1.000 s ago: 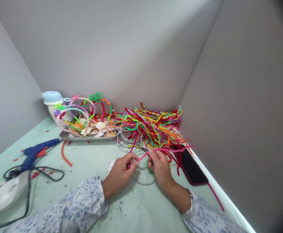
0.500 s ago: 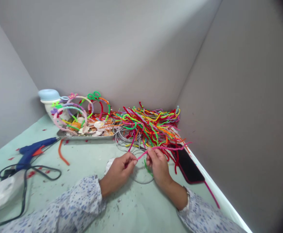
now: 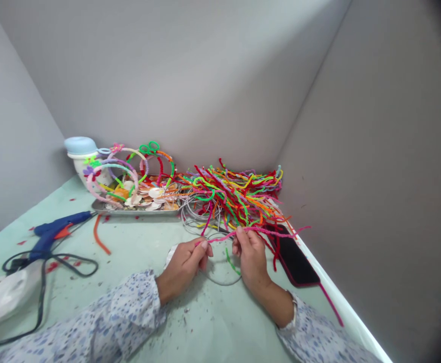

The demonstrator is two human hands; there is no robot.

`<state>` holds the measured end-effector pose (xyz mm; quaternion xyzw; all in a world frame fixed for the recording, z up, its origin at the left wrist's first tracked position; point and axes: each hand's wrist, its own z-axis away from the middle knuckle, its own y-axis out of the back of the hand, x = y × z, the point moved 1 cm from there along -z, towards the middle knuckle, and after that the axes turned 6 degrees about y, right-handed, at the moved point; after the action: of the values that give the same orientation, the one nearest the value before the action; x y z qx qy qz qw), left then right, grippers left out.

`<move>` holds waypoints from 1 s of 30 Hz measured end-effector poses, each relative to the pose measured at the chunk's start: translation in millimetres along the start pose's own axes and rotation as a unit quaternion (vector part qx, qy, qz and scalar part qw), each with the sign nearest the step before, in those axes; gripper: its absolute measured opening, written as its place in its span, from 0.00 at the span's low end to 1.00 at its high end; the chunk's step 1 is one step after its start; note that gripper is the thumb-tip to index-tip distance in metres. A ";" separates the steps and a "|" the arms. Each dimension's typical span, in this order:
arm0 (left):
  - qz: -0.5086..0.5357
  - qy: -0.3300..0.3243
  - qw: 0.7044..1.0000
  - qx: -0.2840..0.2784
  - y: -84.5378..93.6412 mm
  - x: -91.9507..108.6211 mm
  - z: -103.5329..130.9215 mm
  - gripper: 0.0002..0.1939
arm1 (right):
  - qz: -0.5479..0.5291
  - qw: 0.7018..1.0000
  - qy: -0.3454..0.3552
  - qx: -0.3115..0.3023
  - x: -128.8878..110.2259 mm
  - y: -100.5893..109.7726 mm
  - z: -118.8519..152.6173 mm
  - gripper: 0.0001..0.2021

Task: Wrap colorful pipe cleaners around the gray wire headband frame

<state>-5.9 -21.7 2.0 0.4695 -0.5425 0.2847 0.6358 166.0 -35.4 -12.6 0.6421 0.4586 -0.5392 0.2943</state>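
Note:
A pink pipe cleaner stretches between my two hands above the table. My left hand pinches its left end between thumb and finger. Further along, my right hand grips it from the right, and its free tail runs out over the phone. Beneath the hands lies a thin grey wire ring. A short green pipe cleaner piece rests by the ring, close to my right hand. Behind them spreads a heap of many-coloured pipe cleaners, with coiled grey wire at its left.
A metal tray holds shell-like discs and fuzzy flower-trimmed headbands. By it stands a white bottle with a blue lid. A blue glue gun with its cable lies left; a black phone lies right, near the table edge.
My hands have moved a little further apart, and a longer stretch of the pink pipe cleaner shows between them. My right hand has slid rightward along it. The view has shifted slightly.

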 end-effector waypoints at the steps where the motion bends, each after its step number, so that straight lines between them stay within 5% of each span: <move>1: 0.000 -0.001 1.000 0.009 0.1 0.0 0.1 0.22 | -0.001 1.000 -0.002 -0.002 -0.3 -0.1 0.0 0.18; 13: -0.060 -0.085 0.994 0.023 1.0 12.1 13.4 0.21 | -0.086 0.993 -0.085 -0.005 0.2 -3.8 -2.9 0.17; 18: -0.013 -0.042 0.999 0.028 1.4 9.3 10.4 0.22 | -0.089 0.993 -0.067 -0.030 -1.6 -2.2 -4.4 0.15; 24: 0.052 0.030 0.998 0.023 0.6 2.8 2.1 0.23 | -0.066 0.988 -0.024 -0.137 -13.9 -4.9 2.1 0.14; 30: 0.054 0.042 0.998 0.009 -1.5 1.3 0.6 0.22 | -0.036 0.990 -0.053 -0.126 -16.1 -7.6 5.6 0.14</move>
<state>-4.5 -23.1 2.8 0.4328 -0.5377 0.3427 0.6373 156.8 -41.5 2.4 0.5532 0.5294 -0.5212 0.3768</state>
